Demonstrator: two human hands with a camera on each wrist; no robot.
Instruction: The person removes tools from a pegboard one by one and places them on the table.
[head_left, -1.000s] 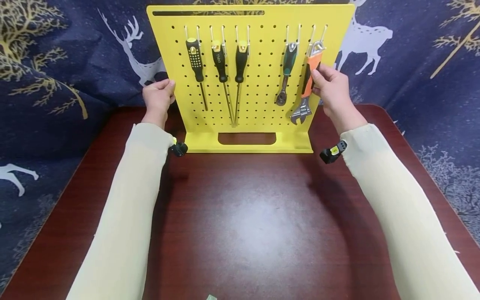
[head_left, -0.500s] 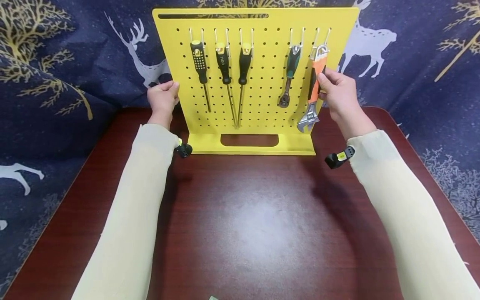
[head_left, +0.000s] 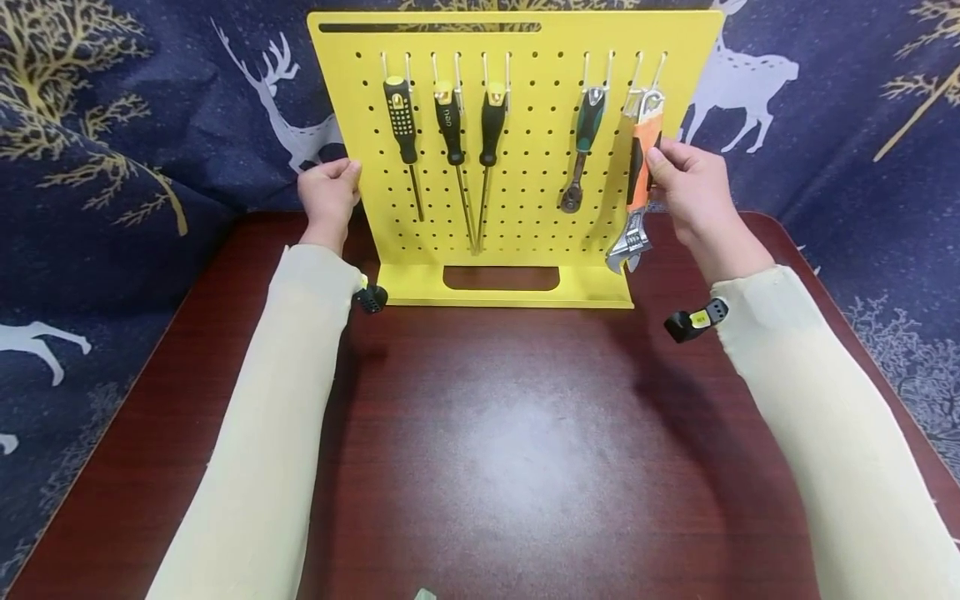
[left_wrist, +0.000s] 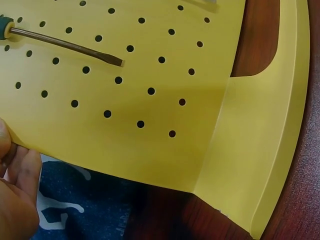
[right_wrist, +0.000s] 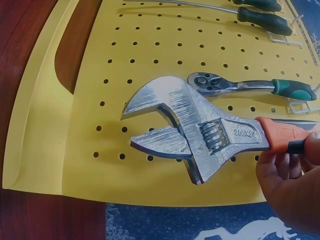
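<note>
An adjustable wrench (head_left: 643,167) with an orange-and-black handle hangs head down in front of the yellow pegboard (head_left: 525,208), at its right side. My right hand (head_left: 701,196) pinches the handle between thumb and fingers. The wrench's top hole is at the tips of a white hook (head_left: 639,67); whether it still rests there I cannot tell. In the right wrist view the wrench's metal head (right_wrist: 175,125) stands off the board, its jaws apart. My left hand (head_left: 328,196) grips the board's left edge between thumb and fingers.
A green-handled ratchet (head_left: 583,146) hangs left of the wrench. Further left hang a studded-handle screwdriver (head_left: 401,117) and two black-handled screwdrivers (head_left: 450,125). The board stands on a dark red table (head_left: 487,433). A pale green bit (head_left: 424,594) shows at the bottom edge.
My right hand has drawn the wrench outward from the board and slightly right and down. The left hand keeps its place on the edge. The head view has shifted slightly.
</note>
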